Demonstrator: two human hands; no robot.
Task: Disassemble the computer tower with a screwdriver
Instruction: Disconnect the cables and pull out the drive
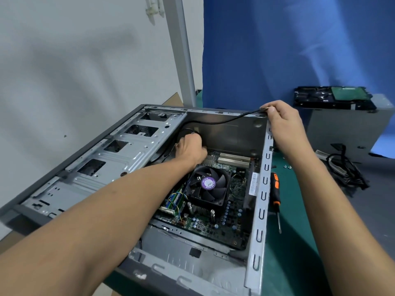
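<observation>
The left hand [190,148] reaches deep into the open computer tower [149,189] at frame centre, closed around a black round part [188,133]. The right hand [280,118] pinches a black cable [224,120] at the tower's upper right corner. A screwdriver [275,195] lies on the green worktop [299,242] just right of the tower.

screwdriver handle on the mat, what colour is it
Black with orange patches on the screwdriver handle, clearest in the head view.
</observation>
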